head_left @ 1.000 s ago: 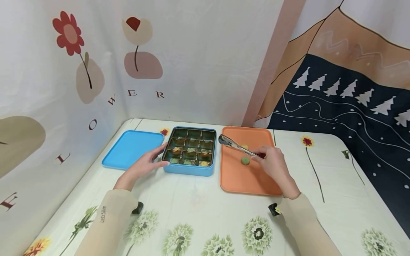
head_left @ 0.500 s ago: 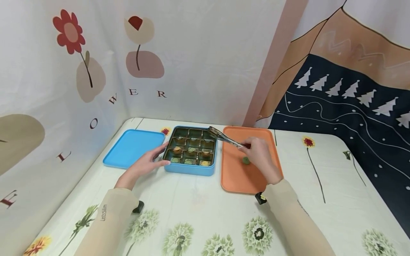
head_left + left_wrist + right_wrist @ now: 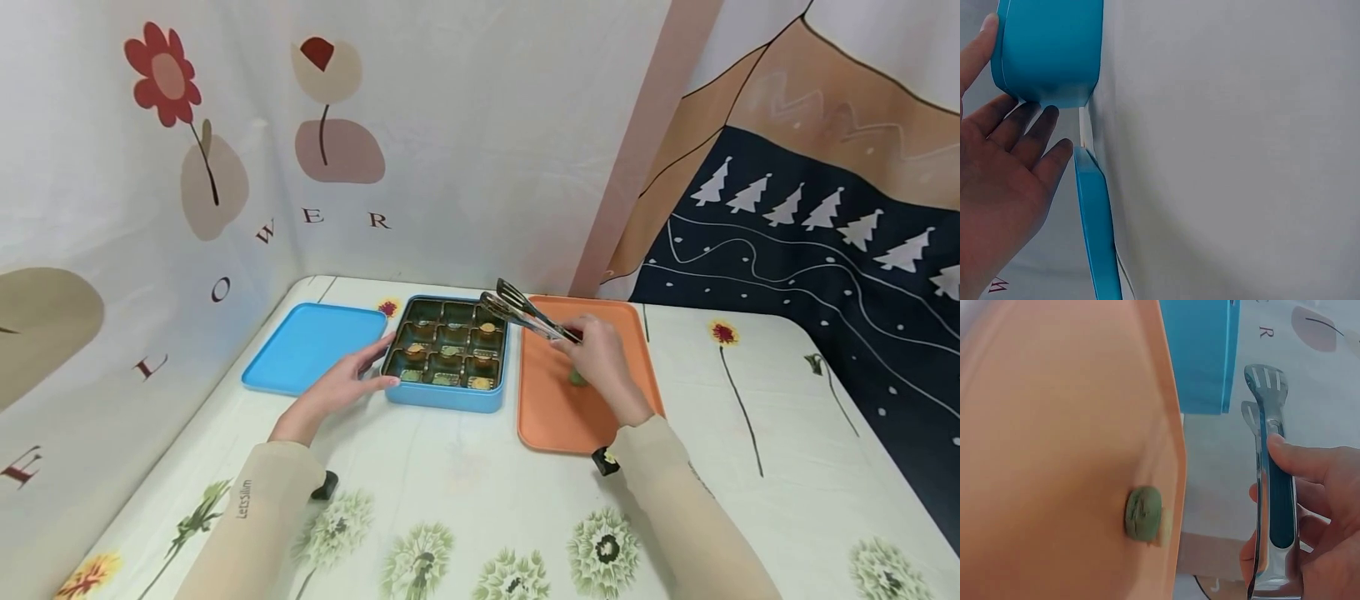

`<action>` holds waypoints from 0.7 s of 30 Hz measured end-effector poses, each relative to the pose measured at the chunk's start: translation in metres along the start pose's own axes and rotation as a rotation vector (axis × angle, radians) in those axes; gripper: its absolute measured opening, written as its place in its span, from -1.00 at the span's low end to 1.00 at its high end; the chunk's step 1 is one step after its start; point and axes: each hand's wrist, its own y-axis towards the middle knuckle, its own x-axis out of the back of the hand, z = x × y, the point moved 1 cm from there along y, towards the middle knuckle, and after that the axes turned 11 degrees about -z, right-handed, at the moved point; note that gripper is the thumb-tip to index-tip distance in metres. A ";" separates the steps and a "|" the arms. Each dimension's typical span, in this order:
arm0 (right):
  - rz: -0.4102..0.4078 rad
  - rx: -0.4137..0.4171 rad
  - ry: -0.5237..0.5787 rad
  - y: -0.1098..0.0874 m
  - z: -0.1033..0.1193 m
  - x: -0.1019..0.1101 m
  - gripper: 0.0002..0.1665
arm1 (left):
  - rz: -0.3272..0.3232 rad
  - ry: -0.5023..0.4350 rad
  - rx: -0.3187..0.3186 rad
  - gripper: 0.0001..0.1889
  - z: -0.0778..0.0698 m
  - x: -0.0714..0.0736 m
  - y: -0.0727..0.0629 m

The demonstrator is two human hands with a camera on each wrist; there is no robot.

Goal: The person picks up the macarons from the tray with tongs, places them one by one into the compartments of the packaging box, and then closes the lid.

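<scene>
In the head view my right hand [image 3: 600,362] grips metal tongs [image 3: 528,315], whose arms stand apart with nothing between them. Their tips hover over the back right corner of the blue box [image 3: 442,398]. A yellowish macaron [image 3: 487,328] sits in that corner compartment of the dark divided insert; several other macarons fill the middle and front rows. My left hand [image 3: 337,387] steadies the box's left side, straight fingers on the wall and thumb [image 3: 988,28] at the rim. On the orange tray [image 3: 1072,425] lie a green macaron [image 3: 1143,514] and a yellowish one [image 3: 1165,526] beside it.
A flat blue lid [image 3: 311,346] lies left of the box. The orange tray stands close along the box's right side. Printed fabric walls [image 3: 480,167] rise behind the table, whose cloth [image 3: 450,500] has a flower print.
My right hand has carried the tongs left from above the tray to the box. The tong arms have spread, and a yellowish macaron now shows in the back right compartment. My left hand stays put.
</scene>
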 end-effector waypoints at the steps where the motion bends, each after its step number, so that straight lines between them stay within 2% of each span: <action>1: 0.005 -0.007 0.006 0.000 -0.001 0.002 -0.67 | -0.001 -0.001 0.003 -0.12 0.000 0.000 0.000; 8: 0.039 -0.055 0.020 -0.005 -0.014 0.017 -0.69 | 0.001 -0.010 0.005 -0.13 -0.001 0.001 0.001; 21: -0.021 -0.053 -0.065 -0.026 -0.042 0.052 -0.68 | -0.009 -0.008 0.011 -0.12 0.000 0.000 0.001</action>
